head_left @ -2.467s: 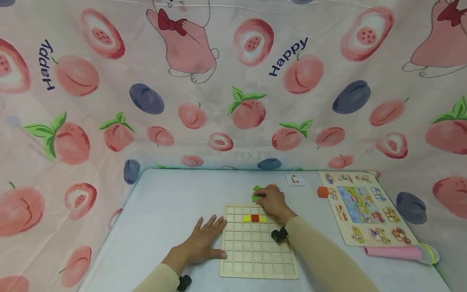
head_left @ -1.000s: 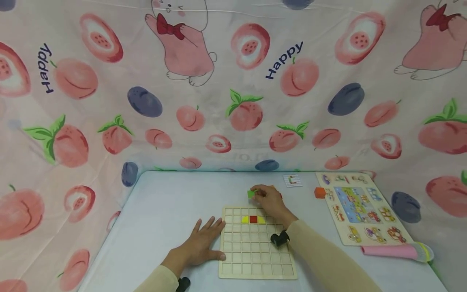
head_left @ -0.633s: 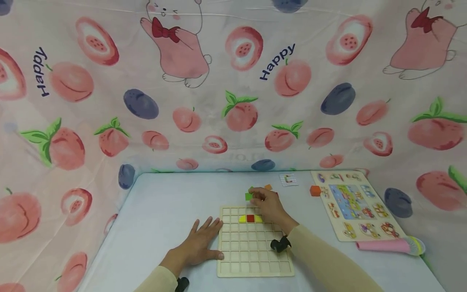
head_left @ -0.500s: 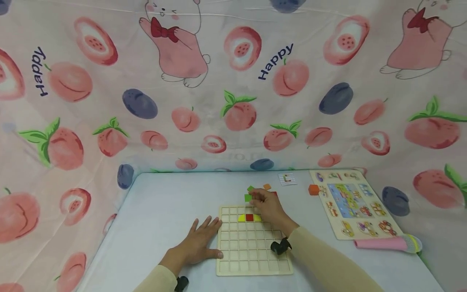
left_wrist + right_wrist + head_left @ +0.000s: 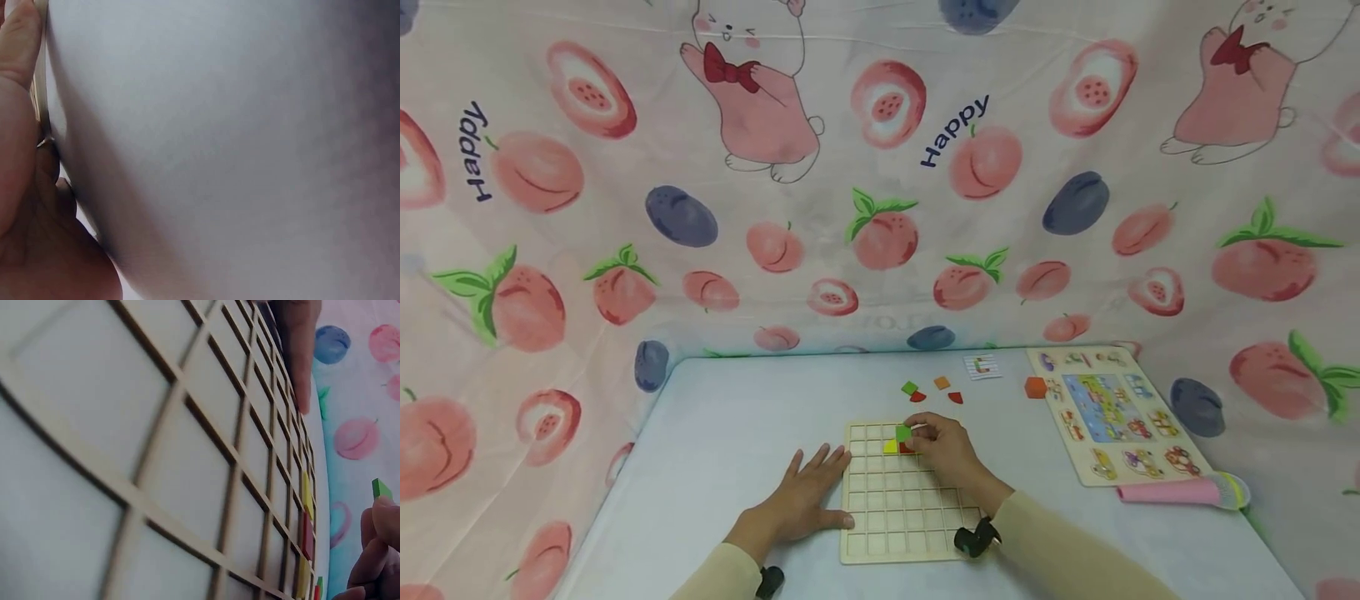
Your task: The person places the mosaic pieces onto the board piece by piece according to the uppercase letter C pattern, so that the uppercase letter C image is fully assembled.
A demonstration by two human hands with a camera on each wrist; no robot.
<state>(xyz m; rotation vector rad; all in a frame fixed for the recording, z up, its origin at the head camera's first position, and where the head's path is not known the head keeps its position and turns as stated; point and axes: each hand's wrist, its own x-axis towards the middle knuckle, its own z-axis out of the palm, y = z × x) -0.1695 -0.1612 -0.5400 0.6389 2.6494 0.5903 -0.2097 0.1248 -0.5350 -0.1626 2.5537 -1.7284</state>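
A wooden grid board [image 5: 880, 500] lies on the table. Its upper rows hold a yellow piece [image 5: 891, 447] and a red square [image 5: 906, 447]; the right wrist view shows a second yellow piece [image 5: 303, 578] on the red one's other side. My right hand [image 5: 951, 454] pinches a green square tile [image 5: 903, 432] between thumb and fingers, above the board's top rows; in the right wrist view the tile [image 5: 380, 489] is clear of the board. My left hand [image 5: 801, 500] lies with fingers spread, its fingertips and thumb touching the board's left edge.
Behind the board lie a green tile [image 5: 910, 387], an orange tile [image 5: 942, 382] and two red pieces [image 5: 955, 397]. A small printed card [image 5: 982, 367], an orange block [image 5: 1035, 387], a picture puzzle board [image 5: 1112, 417] and a pink toy microphone [image 5: 1183, 490] are to the right.
My right hand has picked up the green square tile from behind the board and brought it nearer, over the top rows. The left hand stays at the board's edge. The head view has shifted slightly.
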